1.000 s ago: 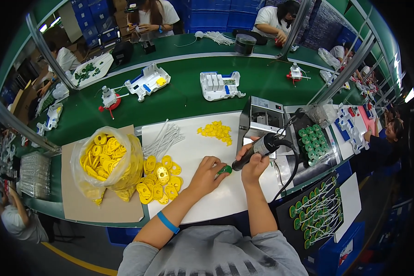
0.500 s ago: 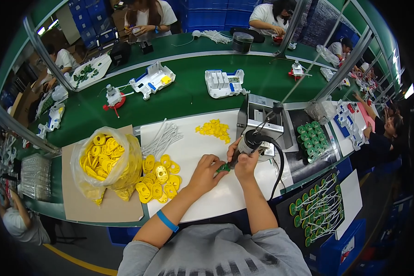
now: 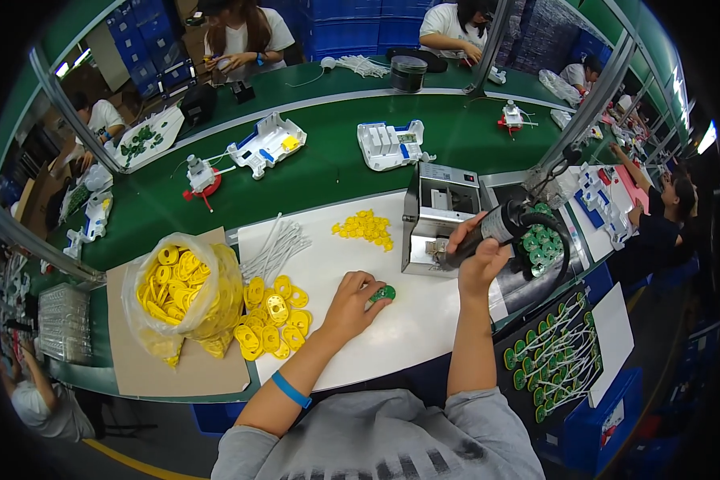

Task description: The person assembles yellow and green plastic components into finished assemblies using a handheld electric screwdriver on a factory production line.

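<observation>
My left hand (image 3: 349, 309) rests on the white work sheet (image 3: 408, 340), its thumb and fingers closed on the edge of a small round green circuit board (image 3: 384, 294). My right hand (image 3: 480, 268) grips a black and grey electric screwdriver (image 3: 498, 226) with a black cable. The screwdriver slants down to the left, toward the front of a metal box-shaped screw feeder (image 3: 442, 190); whether its tip touches the feeder cannot be made out. Small yellow pieces (image 3: 364, 230) lie in a pile beyond my left hand.
Left of my arm are loose yellow oval plates (image 3: 276, 308), a bag of yellow plates (image 3: 180, 284) and white cables (image 3: 274, 246). On the right, wired green boards (image 3: 552, 356) lie on a dark surface. White housings (image 3: 390, 144) sit on the green belt; co-workers sit around.
My right hand has lifted the screwdriver off the circuit board and moved right to the feeder. My left hand still holds the board, now in plainer view.
</observation>
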Tool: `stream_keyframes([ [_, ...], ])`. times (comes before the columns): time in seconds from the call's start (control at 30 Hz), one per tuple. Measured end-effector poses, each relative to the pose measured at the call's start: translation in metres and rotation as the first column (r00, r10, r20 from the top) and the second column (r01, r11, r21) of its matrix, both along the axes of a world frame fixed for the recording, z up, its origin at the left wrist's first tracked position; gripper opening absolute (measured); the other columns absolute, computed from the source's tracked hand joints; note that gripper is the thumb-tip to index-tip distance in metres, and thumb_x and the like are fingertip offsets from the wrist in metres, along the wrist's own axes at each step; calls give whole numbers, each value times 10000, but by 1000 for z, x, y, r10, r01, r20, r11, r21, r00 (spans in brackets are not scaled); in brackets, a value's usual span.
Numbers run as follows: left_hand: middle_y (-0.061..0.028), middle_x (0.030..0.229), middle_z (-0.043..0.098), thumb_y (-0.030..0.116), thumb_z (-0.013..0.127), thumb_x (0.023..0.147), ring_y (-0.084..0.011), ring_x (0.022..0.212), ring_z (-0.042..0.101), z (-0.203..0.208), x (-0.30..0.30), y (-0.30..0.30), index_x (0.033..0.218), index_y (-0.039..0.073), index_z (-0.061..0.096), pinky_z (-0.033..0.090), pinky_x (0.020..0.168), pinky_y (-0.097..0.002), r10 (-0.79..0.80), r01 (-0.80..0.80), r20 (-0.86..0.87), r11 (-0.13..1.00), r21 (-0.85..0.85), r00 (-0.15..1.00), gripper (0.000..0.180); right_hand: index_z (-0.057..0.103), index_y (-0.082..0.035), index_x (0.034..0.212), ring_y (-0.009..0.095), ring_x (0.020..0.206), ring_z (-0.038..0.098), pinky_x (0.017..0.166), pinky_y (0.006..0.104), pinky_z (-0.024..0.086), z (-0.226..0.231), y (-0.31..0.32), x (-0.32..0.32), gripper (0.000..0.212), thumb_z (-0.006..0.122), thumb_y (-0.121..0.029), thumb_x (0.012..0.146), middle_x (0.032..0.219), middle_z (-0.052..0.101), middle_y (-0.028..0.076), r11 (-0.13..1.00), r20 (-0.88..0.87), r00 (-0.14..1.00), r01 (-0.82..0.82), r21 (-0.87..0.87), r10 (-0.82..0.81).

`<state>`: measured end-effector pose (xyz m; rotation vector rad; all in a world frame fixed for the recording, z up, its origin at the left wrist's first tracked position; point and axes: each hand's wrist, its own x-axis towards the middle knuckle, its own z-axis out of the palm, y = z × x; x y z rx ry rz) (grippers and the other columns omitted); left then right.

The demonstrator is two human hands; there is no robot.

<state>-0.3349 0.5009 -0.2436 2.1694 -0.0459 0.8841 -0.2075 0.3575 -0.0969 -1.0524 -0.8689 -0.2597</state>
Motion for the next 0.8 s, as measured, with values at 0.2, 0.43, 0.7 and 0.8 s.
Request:
stream_keyframes([
  [0.2,-125,1034,592,184,801,826,-305,1025,557,0,3,0,1064,19,735,478,905,-385,-1,1,1,1000,1,1000,296,538,2,1093,120,588,557,533,250,453,1,4,15,624,601,-603,955,741,584,53,971,150,972,202,-126,-183],
  [0.43,-123,1032,602,188,803,822,-308,1023,565,-2,-2,7,1057,23,712,479,905,-391,-6,6,3,1000,-11,1000,301,574,47,1174,104,602,564,554,247,448,0,11,-3,592,637,-507,974,733,600,43,979,80,987,147,-143,-136],
  [0.7,-136,1053,632,155,851,768,-326,1042,581,-7,-5,16,1177,32,575,483,916,-403,-6,2,-30,990,-141,1000,508,475,70,1252,144,602,578,576,269,478,-57,54,-54,948,522,-796,871,743,567,65,994,-93,995,-34,-107,24],
  [0.8,-138,1041,623,153,849,767,-328,1026,576,-4,-6,16,1195,33,551,476,911,-408,-12,8,-25,987,-162,1000,535,471,69,1246,145,621,586,590,271,487,-68,65,-58,967,514,-814,854,767,568,66,986,-103,993,-70,-148,55],
])
